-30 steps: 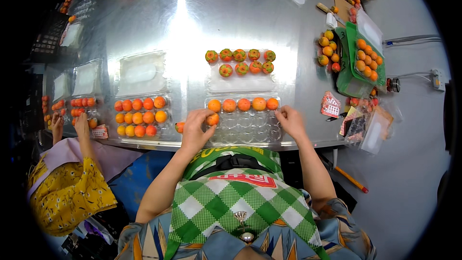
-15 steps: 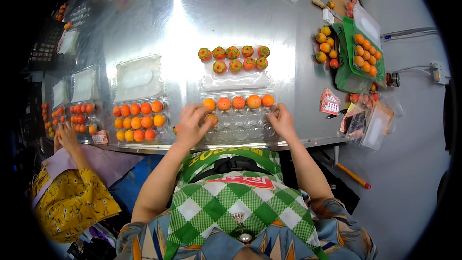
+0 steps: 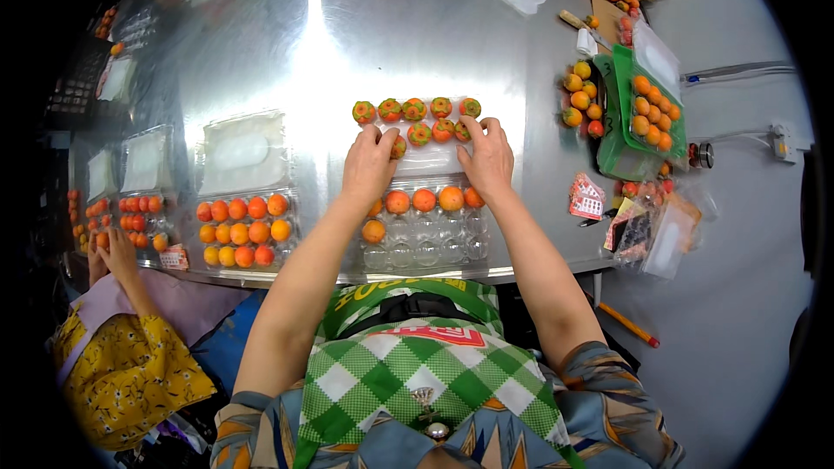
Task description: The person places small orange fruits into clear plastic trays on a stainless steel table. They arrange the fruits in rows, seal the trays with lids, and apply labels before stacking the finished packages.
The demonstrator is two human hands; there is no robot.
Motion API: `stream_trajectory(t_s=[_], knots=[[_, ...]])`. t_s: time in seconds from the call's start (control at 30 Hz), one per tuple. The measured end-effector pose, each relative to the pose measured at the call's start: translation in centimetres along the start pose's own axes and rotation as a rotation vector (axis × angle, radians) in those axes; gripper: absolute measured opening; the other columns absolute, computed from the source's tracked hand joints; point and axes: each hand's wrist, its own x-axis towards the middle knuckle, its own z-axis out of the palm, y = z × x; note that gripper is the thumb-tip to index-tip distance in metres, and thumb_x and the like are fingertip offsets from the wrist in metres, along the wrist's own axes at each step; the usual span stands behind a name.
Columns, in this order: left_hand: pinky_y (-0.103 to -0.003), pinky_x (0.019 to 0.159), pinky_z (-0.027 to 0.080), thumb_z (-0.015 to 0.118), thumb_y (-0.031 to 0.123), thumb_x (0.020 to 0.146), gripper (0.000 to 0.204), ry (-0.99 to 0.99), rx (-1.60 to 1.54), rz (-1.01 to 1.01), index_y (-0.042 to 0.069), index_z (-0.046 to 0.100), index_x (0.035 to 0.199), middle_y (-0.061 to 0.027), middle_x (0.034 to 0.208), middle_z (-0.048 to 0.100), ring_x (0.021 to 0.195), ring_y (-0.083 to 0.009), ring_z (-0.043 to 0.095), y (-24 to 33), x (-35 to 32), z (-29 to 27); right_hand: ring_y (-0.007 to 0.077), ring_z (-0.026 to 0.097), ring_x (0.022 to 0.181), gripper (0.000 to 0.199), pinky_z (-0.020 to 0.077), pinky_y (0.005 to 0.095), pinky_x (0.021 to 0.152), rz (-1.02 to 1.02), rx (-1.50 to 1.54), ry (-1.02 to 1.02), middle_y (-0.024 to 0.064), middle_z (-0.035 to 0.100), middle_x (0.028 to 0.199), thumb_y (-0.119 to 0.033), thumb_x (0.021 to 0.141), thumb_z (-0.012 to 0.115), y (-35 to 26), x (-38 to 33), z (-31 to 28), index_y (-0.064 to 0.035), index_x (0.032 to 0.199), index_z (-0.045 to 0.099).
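Observation:
Persimmons with green leafy tops stand in two rows on the lid half of a clear plastic clamshell. At the near row's left end, my left hand has its fingers closed round a persimmon. My right hand pinches another persimmon at the right end of that row. Closer to me, the clamshell's cupped tray holds a row of orange persimmons, smooth side up. One more persimmon sits below that row at the left; other cups nearby are bare.
To the left, a filled persimmon tray has its lid folded back. A co-worker's hand handles fruit farther left. On the right are a green crate with a packed tray on it, loose persimmons and printed cards.
Both my hands have moved away from the cupped tray, up to the near row of leafy persimmons on the lid. The co-worker's second hand has come into view at the left.

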Motion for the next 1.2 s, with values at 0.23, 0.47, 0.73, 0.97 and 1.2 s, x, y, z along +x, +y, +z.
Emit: stream_trajectory(t_s=[0.23, 0.47, 0.73, 0.97, 1.2], knots=[[-0.032, 0.082, 0.047, 0.066, -0.001, 0.071, 0.043, 0.040, -0.598, -0.157, 0.007, 0.055, 0.112, -0.0074, 0.110, 0.051, 0.097, -0.0191, 0.055, 1.7, -3.2, -4.0, 0.0243, 0.056, 0.082, 0.037, 0.0481, 0.0346, 0.071, 0.122, 0.247, 0.011, 0.0092, 0.053, 0.093, -0.001, 0.068, 0.066, 1.2, -0.4, 0.3, -0.0062, 0.102, 0.052], [-0.031, 0.090, 0.042, 0.063, -0.004, 0.074, 0.047, -0.027, -1.483, -0.324, 0.004, 0.048, 0.118, -0.0059, 0.114, 0.050, 0.103, -0.0159, 0.052, 2.7, -8.9, -5.7, 0.0168, 0.059, 0.089, 0.046, 0.0503, 0.0291, 0.077, 0.481, 1.392, -0.382, 0.0111, 0.055, 0.105, -0.001, 0.081, 0.055, -1.4, -3.6, -4.8, -0.0029, 0.124, 0.043], [-0.031, 0.085, 0.046, 0.055, 0.016, 0.083, 0.049, -0.201, -1.806, -0.421, 0.002, 0.040, 0.128, -0.0122, 0.114, 0.053, 0.097, -0.0190, 0.057, 3.4, -11.2, -6.4, 0.0222, 0.063, 0.080, 0.036, 0.0538, 0.0332, 0.073, 0.543, 1.882, -0.637, 0.0176, 0.057, 0.102, -0.013, 0.086, 0.051, -3.3, -7.4, -5.5, -0.0027, 0.118, 0.040], [-0.032, 0.080, 0.050, 0.042, 0.018, 0.088, 0.048, -0.305, -2.032, -0.444, -0.001, 0.036, 0.132, -0.0164, 0.119, 0.050, 0.092, -0.0229, 0.060, 3.4, -11.2, -6.3, 0.0229, 0.062, 0.074, 0.049, 0.0533, 0.0328, 0.067, 0.546, 1.943, -0.787, 0.0170, 0.059, 0.089, -0.032, 0.093, 0.034, -4.8, -8.3, -5.6, 0.0028, 0.126, 0.040], [-0.032, 0.080, 0.051, 0.046, 0.030, 0.092, 0.050, -0.327, -1.832, -0.390, 0.000, 0.037, 0.131, -0.0163, 0.116, 0.054, 0.094, -0.0228, 0.060, 3.7, -11.4, -6.3, 0.0186, 0.053, 0.065, 0.055, 0.0474, 0.0310, 0.063, 0.691, 1.911, -0.766, 0.0089, 0.053, 0.077, -0.042, 0.095, 0.030, -5.6, -8.6, -5.8, 0.0012, 0.126, 0.043]])
